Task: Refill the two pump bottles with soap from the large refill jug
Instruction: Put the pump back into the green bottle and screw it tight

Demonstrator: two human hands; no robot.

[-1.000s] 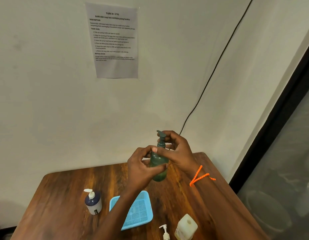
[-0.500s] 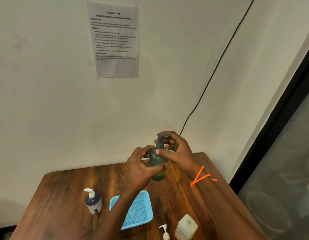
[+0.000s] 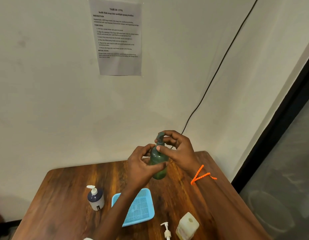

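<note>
wooden table (image 3: 67,196), left hand (image 3: 141,168) grip round green bottle (image 3: 159,163) (held aloft), right hand (image 3: 179,149) pinching pump (image 3: 160,136)

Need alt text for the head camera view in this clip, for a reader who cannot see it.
Two hands hold a green pump bottle upright above a wooden table: the left hand grips its body, the right hand pinches its pump head. On the table are a blue mesh tray, a dark pump bottle, a loose white pump and a pale jug.
</note>
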